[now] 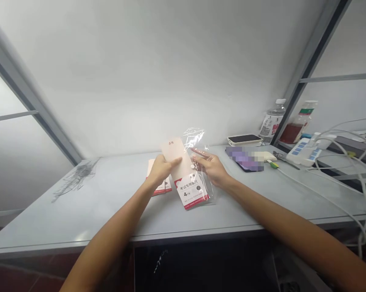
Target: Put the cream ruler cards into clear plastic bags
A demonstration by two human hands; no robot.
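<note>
My left hand (pixel 161 171) is shut on a pale pink card sleeve (pixel 174 153), which stands tilted up above the table. My right hand (pixel 209 167) grips the upper edge of a clear plastic bag (pixel 201 182), next to the sleeve. Inside the bag is a white and red ruler-set card (pixel 190 191) printed with Chinese text. Further similar red-edged packets (pixel 167 186) lie on the table under my left hand, partly hidden by it.
The pale grey table (pixel 79 215) has a front edge near me. At the back right are a phone (pixel 244 139), a pixelated object (pixel 244 159), a small tool (pixel 285 159), several bottles (pixel 272 121), a white power strip (pixel 301 152) and tangled white cables (pixel 347 162).
</note>
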